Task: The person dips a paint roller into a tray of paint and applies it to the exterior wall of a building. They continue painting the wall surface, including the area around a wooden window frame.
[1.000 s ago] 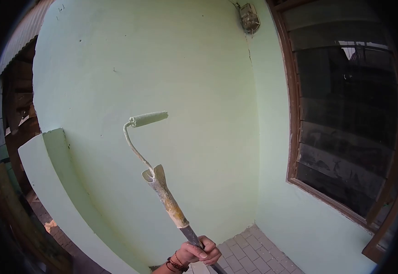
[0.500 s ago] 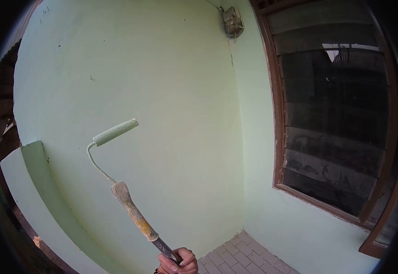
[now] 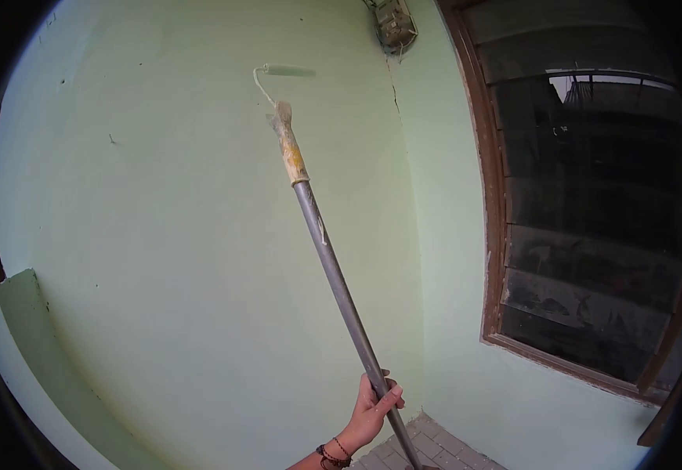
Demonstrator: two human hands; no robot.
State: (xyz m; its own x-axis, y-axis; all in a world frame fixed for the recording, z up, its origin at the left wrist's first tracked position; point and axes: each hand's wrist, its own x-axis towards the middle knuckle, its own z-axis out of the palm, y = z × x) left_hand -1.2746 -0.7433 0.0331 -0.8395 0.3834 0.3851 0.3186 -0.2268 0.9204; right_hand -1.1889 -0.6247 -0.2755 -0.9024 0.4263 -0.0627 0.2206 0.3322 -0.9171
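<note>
My left hand [image 3: 376, 403], with dark bracelets at its wrist, is closed around the grey pole of a paint roller [image 3: 333, 262]. The pole slants up and to the left from the bottom edge. Tape-like wrapping [image 3: 290, 149], stained with paint, joins it to the roller's bent wire frame. High on the pale green wall [image 3: 200, 235], the roller sleeve [image 3: 282, 70] lies almost level and is blurred at its right end. At the bottom edge, a sliver of my right hand [image 3: 430, 468] shows beside the pole, its fingers hidden.
A brown-framed louvre window [image 3: 591, 211] fills the right side. In the upper corner an electrical meter box [image 3: 394, 23] is mounted, with a crack [image 3: 393, 86] below it. A low curved wall [image 3: 35, 352] stands at left. Grey floor tiles [image 3: 443, 446] show below.
The roller has moved up and to the right across the wall, and its sleeve has turned nearly level. More of the pole and my left forearm now show. The view has shifted slightly.
</note>
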